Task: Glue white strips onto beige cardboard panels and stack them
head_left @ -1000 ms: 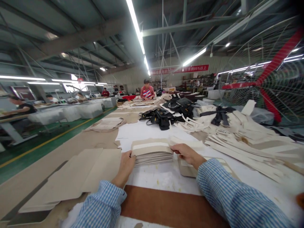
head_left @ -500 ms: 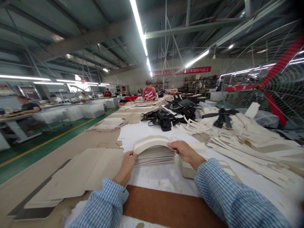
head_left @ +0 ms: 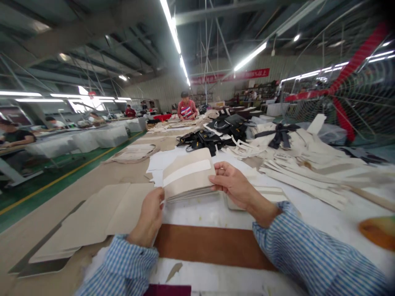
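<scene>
A beige panel (head_left: 188, 181) with a white strip across it is held up between my two hands, over the white sheet on the table. My left hand (head_left: 151, 211) pinches its left lower edge. On the other side, my right hand (head_left: 230, 183) grips the right edge, thumb in front and fingers behind. More thin layers show under the panel's lower edge; whether they are held too, I cannot tell. A brown board (head_left: 210, 246) lies nearer to me, below the hands.
Large beige sheets (head_left: 108, 213) lie at the left. Another panel (head_left: 271, 194) rests behind my right wrist. Black straps (head_left: 203, 137), pale strips (head_left: 302, 179) and a large fan (head_left: 333, 92) are farther right. A person (head_left: 187, 107) stands at the far end.
The panel, bowed before, is now flatter and shows more of its face. Both hands have come slightly closer to me. The view has shifted, and an orange object shows at the right edge.
</scene>
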`<state>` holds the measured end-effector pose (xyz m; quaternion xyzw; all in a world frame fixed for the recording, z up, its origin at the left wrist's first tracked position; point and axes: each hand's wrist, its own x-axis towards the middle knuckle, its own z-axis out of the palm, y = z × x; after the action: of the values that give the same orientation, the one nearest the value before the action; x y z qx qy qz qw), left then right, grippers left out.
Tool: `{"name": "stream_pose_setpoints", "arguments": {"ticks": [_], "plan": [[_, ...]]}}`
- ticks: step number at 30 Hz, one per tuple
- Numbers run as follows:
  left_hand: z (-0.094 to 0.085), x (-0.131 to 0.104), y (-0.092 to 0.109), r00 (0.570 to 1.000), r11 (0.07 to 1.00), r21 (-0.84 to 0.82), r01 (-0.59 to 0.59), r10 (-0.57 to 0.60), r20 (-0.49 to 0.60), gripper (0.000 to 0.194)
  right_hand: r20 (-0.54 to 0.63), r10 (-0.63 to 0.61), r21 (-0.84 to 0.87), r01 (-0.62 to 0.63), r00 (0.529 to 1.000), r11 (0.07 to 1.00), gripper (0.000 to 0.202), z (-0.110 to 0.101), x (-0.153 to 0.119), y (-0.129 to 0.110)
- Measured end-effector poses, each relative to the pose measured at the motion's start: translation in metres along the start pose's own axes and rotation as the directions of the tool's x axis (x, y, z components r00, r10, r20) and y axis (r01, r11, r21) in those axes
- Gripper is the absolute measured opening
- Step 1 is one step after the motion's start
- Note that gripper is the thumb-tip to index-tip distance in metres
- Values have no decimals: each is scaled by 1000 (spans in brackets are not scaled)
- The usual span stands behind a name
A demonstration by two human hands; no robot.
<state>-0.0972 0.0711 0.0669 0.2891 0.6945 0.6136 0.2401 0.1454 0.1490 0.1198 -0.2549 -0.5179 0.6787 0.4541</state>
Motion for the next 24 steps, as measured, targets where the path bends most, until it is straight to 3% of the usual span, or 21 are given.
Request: {"name": "stream_pose_setpoints", "arguments": {"ticks": [2, 5, 8, 11, 13, 15, 18, 24], "plan": [[-5, -20, 2, 1000, 999, -45, 19, -18, 26, 33, -32, 10, -18, -11, 999, 1000, 57, -13, -25, -10], [-9, -60, 3, 997, 993, -117, 25, -16, 77, 55, -100, 36, -144, -51, 994, 988, 56, -42, -64, -17], [-12, -106, -4, 983, 989, -135, 67, -42, 180, 62, -220, 122, -245, -176, 968, 954, 60, -74, -110, -11], [-14, -146, -21, 900, 992, -29, 119, -95, 425, 60, -346, 237, -289, -344, 908, 893, 72, -108, -155, 3], [-14, -162, -33, 837, 991, 114, 70, -120, 533, 56, -392, 248, -382, -402, 886, 832, 70, -127, -178, 15], [-12, -170, -41, 826, 962, 264, -68, -93, 555, 44, -393, 259, -474, -436, 882, 765, 63, -139, -194, 27], [-8, -171, -43, 843, 879, 406, -249, -10, 538, 32, -376, 273, -567, -453, 885, 688, 53, -145, -207, 41], [-6, -165, -36, 841, 841, 480, -250, -57, 539, 36, -400, 193, -705, -435, 896, 560, 43, -145, -211, 51]]}}
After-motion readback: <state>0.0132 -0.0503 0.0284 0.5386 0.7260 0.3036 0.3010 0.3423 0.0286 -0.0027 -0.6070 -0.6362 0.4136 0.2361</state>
